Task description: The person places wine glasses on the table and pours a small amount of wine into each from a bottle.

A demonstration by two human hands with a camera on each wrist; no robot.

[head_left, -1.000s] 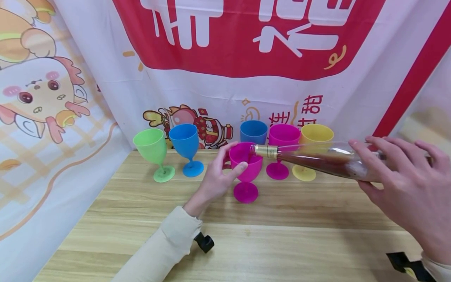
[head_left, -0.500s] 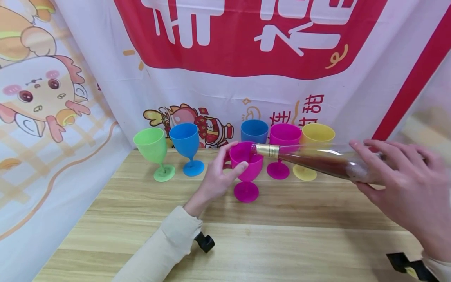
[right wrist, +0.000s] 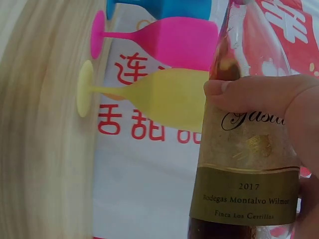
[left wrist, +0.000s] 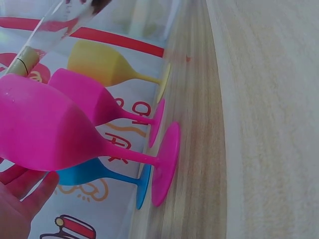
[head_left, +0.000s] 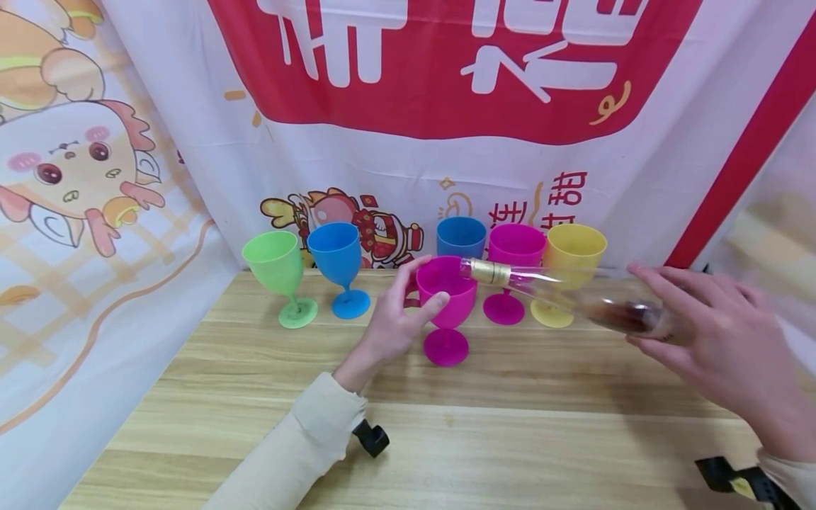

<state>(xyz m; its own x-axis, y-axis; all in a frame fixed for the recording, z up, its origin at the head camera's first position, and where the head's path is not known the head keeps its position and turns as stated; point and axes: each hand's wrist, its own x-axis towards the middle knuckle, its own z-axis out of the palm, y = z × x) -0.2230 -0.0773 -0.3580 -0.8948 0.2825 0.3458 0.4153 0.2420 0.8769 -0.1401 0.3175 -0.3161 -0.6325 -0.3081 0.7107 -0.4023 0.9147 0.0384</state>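
Observation:
My left hand [head_left: 394, 320] holds the bowl of the front magenta goblet [head_left: 454, 306], thumb on the near side and fingers on the far side. The goblet stands upright on the wooden table [head_left: 446, 453]. In my right hand [head_left: 717, 336] is a clear glass wine bottle [head_left: 542, 287], gripped around its labelled body and lying almost level. Its gold-banded neck reaches to the goblet's right rim. Dark red liquid [head_left: 621, 315] sits toward the bottle's base, and the neck looks clear. The right wrist view shows the thumb across the bottle's label [right wrist: 244, 194].
Behind the held goblet stand a blue goblet [head_left: 460, 237], a second magenta goblet [head_left: 515, 244] and a yellow goblet [head_left: 576, 248]. To the left are a green goblet [head_left: 275, 262] and another blue goblet [head_left: 336, 255]. A printed cloth [head_left: 382, 163] hangs behind the table.
The bottle has tipped back toward level, its neck edging right from inside the goblet to the rim. Its liquid has run from the neck toward the base. My left hand and the goblet stay put.

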